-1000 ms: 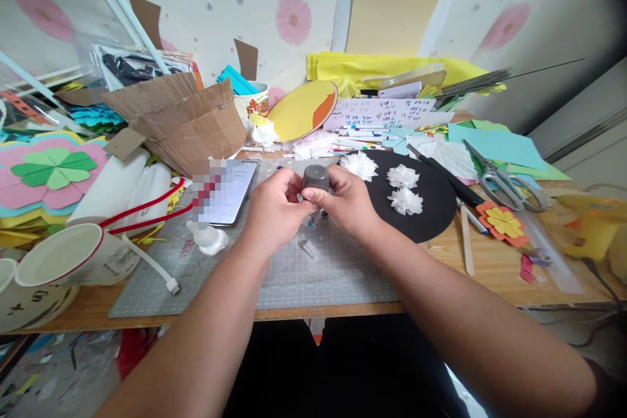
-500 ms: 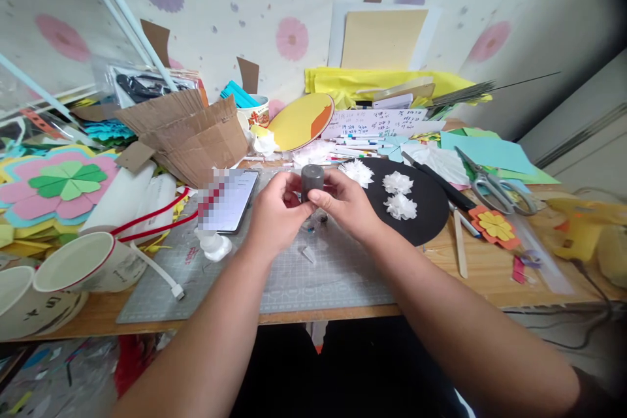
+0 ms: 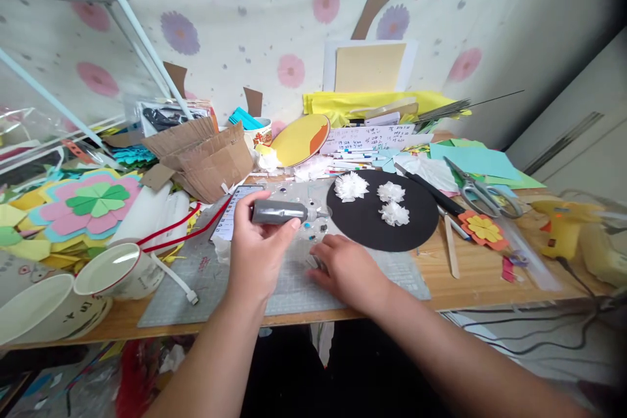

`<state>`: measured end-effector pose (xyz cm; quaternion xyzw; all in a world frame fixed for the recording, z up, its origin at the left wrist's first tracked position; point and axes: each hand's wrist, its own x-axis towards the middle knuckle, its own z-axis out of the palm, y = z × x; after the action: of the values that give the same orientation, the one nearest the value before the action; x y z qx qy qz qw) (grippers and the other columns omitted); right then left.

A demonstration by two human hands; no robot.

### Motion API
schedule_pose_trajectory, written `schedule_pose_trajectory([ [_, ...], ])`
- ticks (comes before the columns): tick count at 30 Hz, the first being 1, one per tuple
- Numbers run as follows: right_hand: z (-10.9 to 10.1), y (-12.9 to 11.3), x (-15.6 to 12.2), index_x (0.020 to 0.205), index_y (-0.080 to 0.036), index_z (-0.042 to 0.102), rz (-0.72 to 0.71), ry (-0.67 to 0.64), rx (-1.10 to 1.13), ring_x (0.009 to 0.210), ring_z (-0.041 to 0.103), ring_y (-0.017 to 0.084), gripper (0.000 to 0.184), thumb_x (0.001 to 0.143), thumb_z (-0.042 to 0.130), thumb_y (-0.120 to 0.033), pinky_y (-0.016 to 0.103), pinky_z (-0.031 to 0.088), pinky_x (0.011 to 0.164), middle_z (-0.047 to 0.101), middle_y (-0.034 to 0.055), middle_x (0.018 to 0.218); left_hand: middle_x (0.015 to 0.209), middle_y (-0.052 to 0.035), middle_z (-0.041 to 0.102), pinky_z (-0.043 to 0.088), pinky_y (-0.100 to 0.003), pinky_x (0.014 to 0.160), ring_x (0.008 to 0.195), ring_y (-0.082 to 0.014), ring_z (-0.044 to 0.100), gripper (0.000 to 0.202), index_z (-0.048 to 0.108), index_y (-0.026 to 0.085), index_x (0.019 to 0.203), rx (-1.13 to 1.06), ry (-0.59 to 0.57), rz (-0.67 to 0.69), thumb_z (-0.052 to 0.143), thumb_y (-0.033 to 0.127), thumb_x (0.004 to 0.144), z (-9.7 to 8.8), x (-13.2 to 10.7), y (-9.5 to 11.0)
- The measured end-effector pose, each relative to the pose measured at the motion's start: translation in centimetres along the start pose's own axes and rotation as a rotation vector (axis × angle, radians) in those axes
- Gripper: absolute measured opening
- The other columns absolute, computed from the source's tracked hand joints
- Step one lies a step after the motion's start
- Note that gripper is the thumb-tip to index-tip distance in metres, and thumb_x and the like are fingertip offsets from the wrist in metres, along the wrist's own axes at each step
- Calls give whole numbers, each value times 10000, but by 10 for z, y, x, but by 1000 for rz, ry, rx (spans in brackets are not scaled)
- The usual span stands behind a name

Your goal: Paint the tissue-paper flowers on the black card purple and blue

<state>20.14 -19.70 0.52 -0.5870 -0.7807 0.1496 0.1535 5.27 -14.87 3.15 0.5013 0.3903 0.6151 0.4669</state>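
Note:
My left hand (image 3: 262,245) is wrapped round a dark grey squeeze bottle (image 3: 279,212). The bottle lies level above the cutting mat, its clear pointed nozzle (image 3: 322,214) aimed right toward a black disc (image 3: 337,228). Low over the grey cutting mat (image 3: 289,294), my right hand (image 3: 345,268) has its fingers curled together on a small clear cap (image 3: 312,262), which they mostly cover. Three white ruffled paper flowers (image 3: 351,187) rest on the disc. Tiny dark and blue bits (image 3: 309,228) lie between the hands.
A phone (image 3: 226,225) and white bowls (image 3: 110,274) are on the left. To the right lie scissors (image 3: 482,196), a wooden stick (image 3: 451,248), an orange paper flower (image 3: 484,230) and a yellow glue gun (image 3: 556,225). Pens and papers crowd the back.
The bottle, upright between both hands before, is now tipped sideways in my left hand alone, nozzle showing. My right hand has moved down to the clear cap on the mat. The view has shifted.

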Motion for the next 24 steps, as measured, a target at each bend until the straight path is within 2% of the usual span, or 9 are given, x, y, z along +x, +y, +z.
schedule_pose_trajectory([
  [3, 10, -5, 4, 908, -150, 709, -7, 0, -51, 998, 617, 284, 121, 888, 611, -220, 369, 486, 831, 680, 143, 1006, 880, 23, 676, 565, -299, 738, 754, -155, 690, 532, 528, 265, 1088, -29, 44, -31, 840, 219, 659, -4, -9, 4],
  [8, 16, -6, 8, 993, -142, 701, -13, 44, -46, 1011, 605, 296, 164, 878, 624, -230, 395, 491, 854, 672, 149, 1027, 857, 15, 710, 577, -311, 729, 728, -172, 725, 551, 512, 243, 1031, -152, 89, -80, 877, 217, 620, -6, -20, 10],
  [12, 18, -6, 8, 819, -155, 688, -48, 94, 40, 951, 614, 254, 58, 847, 637, -163, 365, 489, 836, 678, 113, 937, 835, 17, 726, 576, -326, 726, 720, -196, 747, 541, 500, 241, 1014, -188, 89, -92, 877, 215, 627, -7, -29, 12],
  [15, 8, 5, 1, 840, -173, 659, -40, 186, 167, 797, 624, 174, 37, 863, 630, -167, 287, 502, 735, 670, 53, 843, 824, 22, 735, 566, -319, 722, 708, -196, 750, 522, 499, 243, 998, -205, 87, -119, 873, 221, 635, -9, -36, 12],
  [17, -4, 17, -7, 916, -183, 640, -15, 277, 250, 721, 616, 145, 94, 931, 564, -237, 260, 505, 668, 659, 34, 814, 821, 19, 742, 561, -320, 726, 706, -191, 748, 502, 500, 242, 984, -224, 84, -143, 869, 227, 644, -11, -41, 12],
  [19, -19, 26, -15, 978, -190, 633, -12, 383, 323, 730, 618, 150, 178, 968, 522, -328, 269, 513, 658, 655, 45, 841, 813, 17, 743, 557, -326, 735, 709, -190, 744, 487, 502, 242, 977, -245, 69, -169, 865, 229, 653, -11, -44, 11],
  [22, -36, 29, -23, 944, -206, 675, -110, 521, 483, 755, 621, 164, 220, 927, 602, -414, 290, 512, 677, 656, 51, 839, 814, 16, 741, 557, -336, 735, 714, -201, 744, 485, 510, 240, 978, -267, 32, -219, 868, 229, 651, -9, -49, 11],
  [24, -41, 24, -25, 896, -208, 698, -187, 526, 567, 738, 618, 159, 216, 902, 646, -418, 285, 500, 667, 657, 46, 814, 818, 14, 740, 557, -338, 732, 718, -204, 743, 480, 516, 238, 980, -278, -6, -254, 869, 230, 655, -7, -53, 11],
])
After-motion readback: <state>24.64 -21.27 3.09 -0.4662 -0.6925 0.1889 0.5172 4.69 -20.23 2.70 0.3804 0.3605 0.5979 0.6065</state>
